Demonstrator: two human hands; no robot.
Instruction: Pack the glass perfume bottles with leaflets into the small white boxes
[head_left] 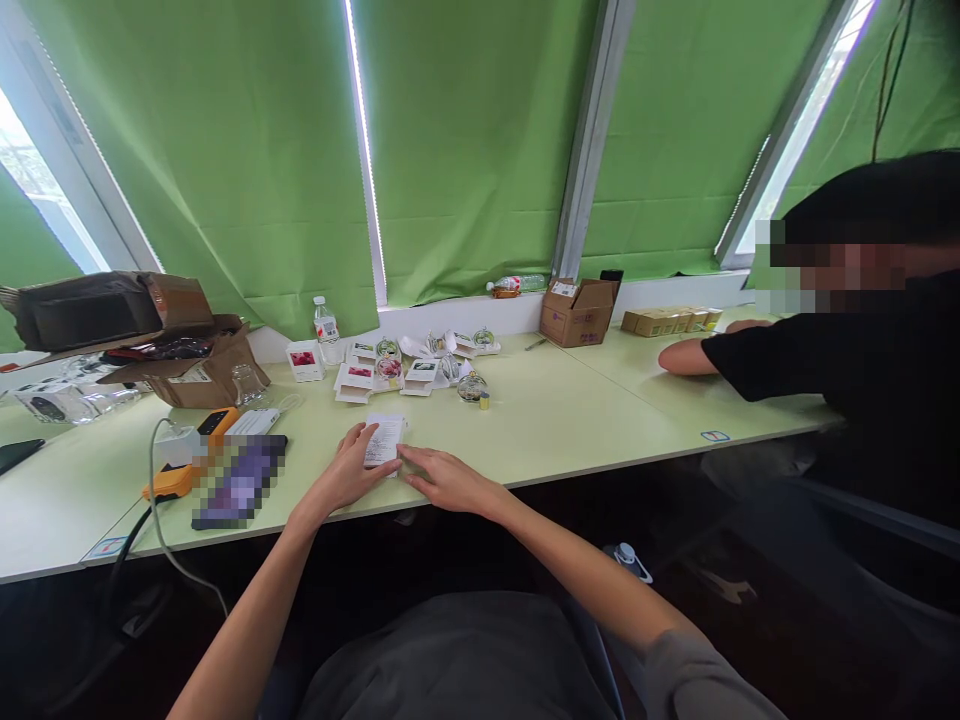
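A small white printed paper slip (385, 438) lies on the pale green table (570, 420) near its front edge. My left hand (349, 470) rests on the slip's left side, fingers curled onto it with the thumb at its edge. My right hand (442, 478) lies flat just right of the slip, fingers stretched out and touching its lower right corner. Behind the slip sit several small white boxes (354, 380) and round glass ornaments (471, 386).
An open cardboard box (196, 372) and a water bottle (325, 322) stand at the back left. A phone (240, 480), orange device (216, 424) and charger cable lie left of my hands. Another cardboard box (577, 312) sits by the window. A person in black sits at right, arm on the table.
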